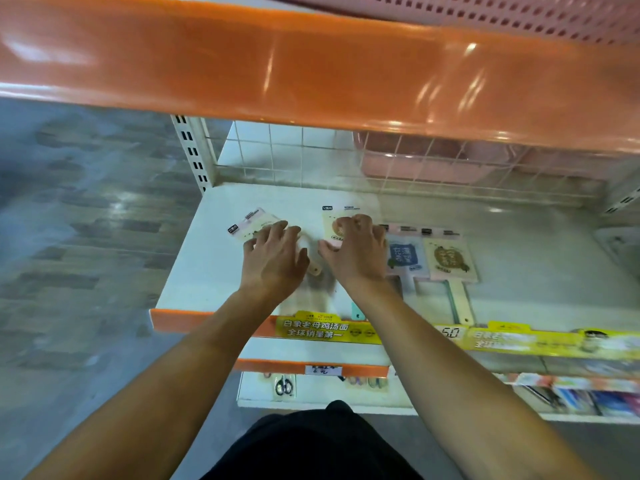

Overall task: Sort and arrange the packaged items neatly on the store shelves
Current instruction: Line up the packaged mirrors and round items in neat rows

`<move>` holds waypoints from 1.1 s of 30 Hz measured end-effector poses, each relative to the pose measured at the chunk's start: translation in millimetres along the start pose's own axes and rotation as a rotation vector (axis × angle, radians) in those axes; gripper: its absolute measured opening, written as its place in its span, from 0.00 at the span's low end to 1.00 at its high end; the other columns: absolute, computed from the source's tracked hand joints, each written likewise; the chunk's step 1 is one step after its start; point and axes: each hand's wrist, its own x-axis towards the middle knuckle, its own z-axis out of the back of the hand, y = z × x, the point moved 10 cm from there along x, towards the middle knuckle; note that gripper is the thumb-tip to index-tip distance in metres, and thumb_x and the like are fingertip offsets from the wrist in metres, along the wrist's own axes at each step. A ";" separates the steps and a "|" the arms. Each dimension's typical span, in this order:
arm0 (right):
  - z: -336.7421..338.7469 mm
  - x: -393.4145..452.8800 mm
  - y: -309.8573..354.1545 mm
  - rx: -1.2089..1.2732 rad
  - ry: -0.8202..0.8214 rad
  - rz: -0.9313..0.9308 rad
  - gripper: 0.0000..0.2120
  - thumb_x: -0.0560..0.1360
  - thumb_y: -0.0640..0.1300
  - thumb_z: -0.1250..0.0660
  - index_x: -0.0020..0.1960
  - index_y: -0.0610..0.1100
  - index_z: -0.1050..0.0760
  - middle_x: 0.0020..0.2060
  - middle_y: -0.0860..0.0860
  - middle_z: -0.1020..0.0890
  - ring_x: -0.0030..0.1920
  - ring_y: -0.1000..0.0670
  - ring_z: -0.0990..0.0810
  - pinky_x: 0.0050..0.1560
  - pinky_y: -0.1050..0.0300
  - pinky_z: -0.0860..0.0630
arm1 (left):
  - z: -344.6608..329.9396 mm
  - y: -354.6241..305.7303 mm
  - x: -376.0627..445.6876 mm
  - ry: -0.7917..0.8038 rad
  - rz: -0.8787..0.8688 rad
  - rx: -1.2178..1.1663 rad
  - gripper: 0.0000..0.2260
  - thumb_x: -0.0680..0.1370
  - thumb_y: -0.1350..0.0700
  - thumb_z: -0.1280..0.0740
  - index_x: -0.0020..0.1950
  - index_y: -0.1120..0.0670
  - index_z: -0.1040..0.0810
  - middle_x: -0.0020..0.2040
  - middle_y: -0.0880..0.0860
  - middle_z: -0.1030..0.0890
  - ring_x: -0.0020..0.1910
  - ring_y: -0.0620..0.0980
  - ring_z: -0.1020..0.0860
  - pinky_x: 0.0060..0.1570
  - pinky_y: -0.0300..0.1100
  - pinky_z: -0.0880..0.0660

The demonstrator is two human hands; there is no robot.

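At the centre of the frame, the left hand (275,256) lies with spread, nearly straight fingers on a tilted cream pack (254,221) on the white shelf (194,271); the right hand (356,251) curls its fingers round an upright pack (337,220). Two packs (429,258) already lie squared at right. Sliding both together could push the tilted pack further askew.

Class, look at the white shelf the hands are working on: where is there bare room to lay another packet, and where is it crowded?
Bare: the white shelf left of the left hand, and right of the yellow packet. Crowded: the middle, around the right hand and blue packet.
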 end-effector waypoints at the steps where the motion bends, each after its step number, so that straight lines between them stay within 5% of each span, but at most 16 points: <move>1: 0.2 -2.4 -2.8 -0.005 -0.005 -0.007 0.20 0.72 0.58 0.32 0.59 0.49 0.25 0.62 0.48 0.28 0.61 0.40 0.32 0.60 0.47 0.30 | -1.1 -2.4 -0.2 0.002 -0.002 0.004 0.19 0.79 0.46 0.41 0.70 0.49 0.33 0.73 0.51 0.34 0.71 0.55 0.36 0.67 0.53 0.37; 14: -7.8 -18.5 -16.3 -0.125 0.079 0.000 0.20 0.77 0.62 0.39 0.63 0.52 0.27 0.66 0.49 0.31 0.71 0.41 0.39 0.68 0.41 0.39 | -12.6 -27.8 -0.3 -0.009 -0.028 -0.006 0.18 0.79 0.50 0.41 0.69 0.50 0.32 0.72 0.51 0.33 0.71 0.56 0.35 0.65 0.55 0.38; 19: 12.3 -13.1 -30.0 -0.061 0.018 0.023 0.17 0.80 0.56 0.43 0.65 0.53 0.27 0.70 0.50 0.32 0.72 0.41 0.40 0.70 0.41 0.41 | -17.4 -43.7 4.0 -0.008 -0.057 -0.026 0.19 0.79 0.50 0.40 0.69 0.50 0.32 0.72 0.52 0.33 0.70 0.56 0.34 0.65 0.54 0.37; 33: 46.5 -8.6 -105.9 -0.083 0.125 -0.121 0.18 0.77 0.52 0.39 0.67 0.56 0.28 0.71 0.51 0.34 0.71 0.38 0.39 0.69 0.40 0.37 | -38.1 -96.6 31.6 0.111 -0.087 0.034 0.17 0.79 0.48 0.42 0.68 0.45 0.29 0.73 0.52 0.36 0.70 0.58 0.36 0.62 0.54 0.34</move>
